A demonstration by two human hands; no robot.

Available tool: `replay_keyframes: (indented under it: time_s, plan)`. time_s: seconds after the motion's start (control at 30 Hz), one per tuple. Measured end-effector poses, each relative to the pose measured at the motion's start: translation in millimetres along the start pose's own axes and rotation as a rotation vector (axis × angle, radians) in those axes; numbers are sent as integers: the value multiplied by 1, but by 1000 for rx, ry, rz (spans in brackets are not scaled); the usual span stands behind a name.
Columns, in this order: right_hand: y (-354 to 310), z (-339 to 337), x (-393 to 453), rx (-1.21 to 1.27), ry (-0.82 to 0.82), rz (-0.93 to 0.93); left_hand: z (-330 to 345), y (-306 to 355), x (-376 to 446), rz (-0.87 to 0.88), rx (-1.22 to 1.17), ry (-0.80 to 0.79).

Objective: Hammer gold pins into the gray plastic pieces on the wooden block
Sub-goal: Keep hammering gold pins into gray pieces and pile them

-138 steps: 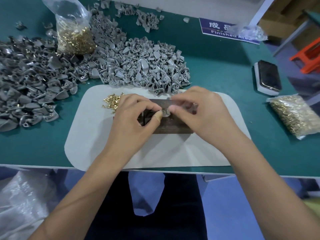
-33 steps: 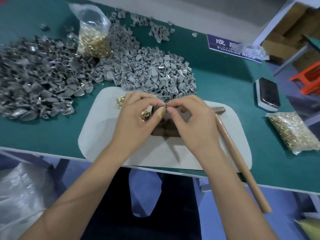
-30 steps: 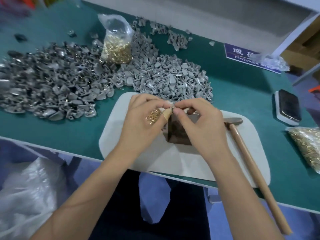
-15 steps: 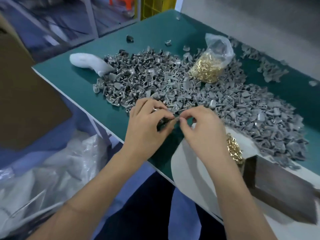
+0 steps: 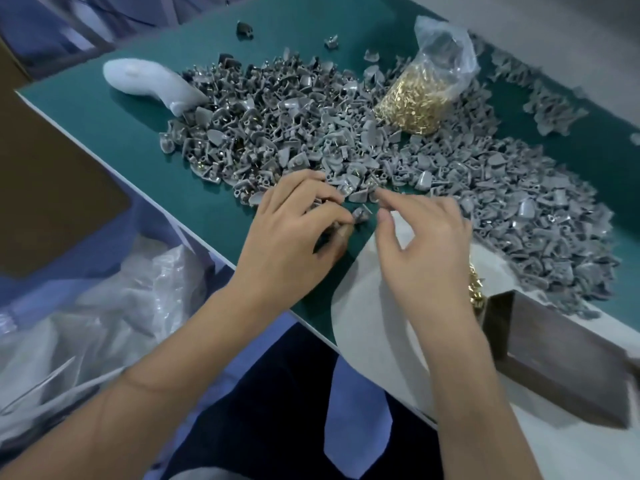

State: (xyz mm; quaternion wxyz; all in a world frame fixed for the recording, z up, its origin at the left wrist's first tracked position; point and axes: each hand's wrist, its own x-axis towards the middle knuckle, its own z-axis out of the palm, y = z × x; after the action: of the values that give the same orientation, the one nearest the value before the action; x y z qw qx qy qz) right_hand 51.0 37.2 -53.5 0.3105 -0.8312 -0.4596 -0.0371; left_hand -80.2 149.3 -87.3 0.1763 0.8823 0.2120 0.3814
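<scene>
Teal-covered worktop point(image 5: 104, 109), running from near left to far right. Big heap of small gray moulded plastic pieces point(image 5: 346, 140) across the middle and far right. White oval felt mat point(image 5: 374, 341) at the near right edge, with the dark rectangular wooden block point(image 5: 554, 355) on it, well right of both hands. Clear plastic bag of gold pins point(image 5: 415, 98) sits on the heap, far side. White curved plastic handle-shaped part point(image 5: 149, 81) far left. Small loose pile of gold pins point(image 5: 476, 292) just left of the block.

Left hand point(image 5: 291, 237): grip is a pinch on one gray plastic piece point(image 5: 360, 214) at the near edge of the heap. Right hand point(image 5: 426, 244): fingers loosely spread, grasping nothing, fingertips just beside that piece.

Looks like a parts-handling step; no hammer in view. Doing it well: take one piece only, bring it to the block, seat it flat with the pin hole up before fetching a pin. Keep fingertips off the strike line.

No readable labels or writing here.
</scene>
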Motion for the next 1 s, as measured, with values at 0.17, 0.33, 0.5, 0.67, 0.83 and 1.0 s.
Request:
replay_keyframes:
  time_s: [0.17, 0.33, 0.5, 0.67, 0.83, 1.0]
  plan:
    - [31, -50, -19, -64, 140, 79, 5, 41, 1, 54, -183, -162]
    - [63, -85, -43, -125, 127, 214, 17, 83, 0, 40, -280, -421]
    - [82, -93, -69, -187, 157, 257, 30, 95, -1, 17, -236, -550]
    - [82, -88, -76, -225, 225, 243, 37, 98, -11, -89, -145, -468]
    - [84, -88, -77, -226, 245, 252, 39, 103, -13, -77, -52, -462]
    - [87, -90, -79, 33, 306, 252, 41, 114, -9, -52, 71, -414]
